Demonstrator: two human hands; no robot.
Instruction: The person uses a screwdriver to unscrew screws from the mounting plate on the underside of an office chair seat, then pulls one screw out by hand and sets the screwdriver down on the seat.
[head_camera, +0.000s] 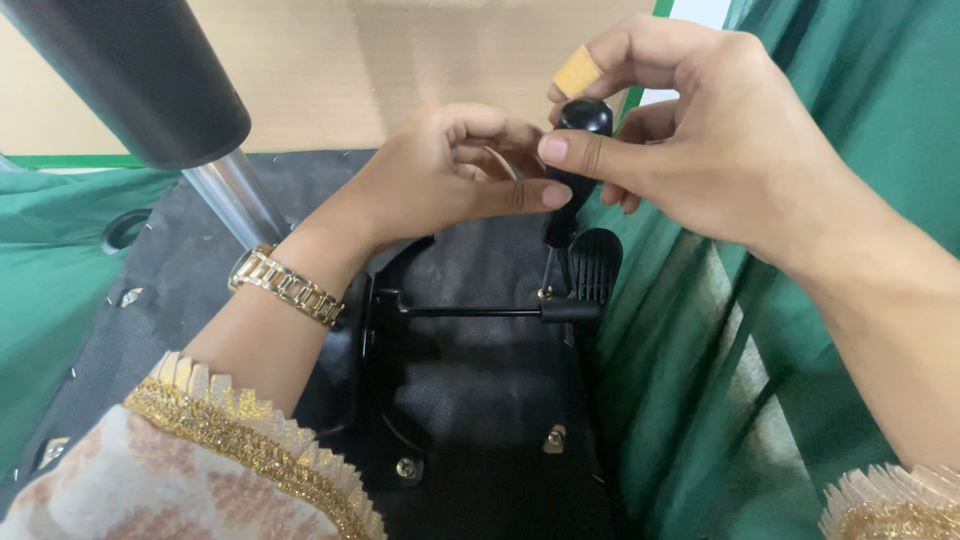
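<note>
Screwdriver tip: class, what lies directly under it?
The screwdriver, gripped by both the left hand and right hand, stands on a brass screw in the black metal plate. The screw's slot is covered.

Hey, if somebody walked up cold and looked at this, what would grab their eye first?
Probably the two hands meeting at upper centre: the right hand and left hand both grip a black-handled screwdriver, its tip down on a screw of the black metal bracket below. Next, the gold wristwatch on the left wrist, and the green fabric draped along the right side.
</note>
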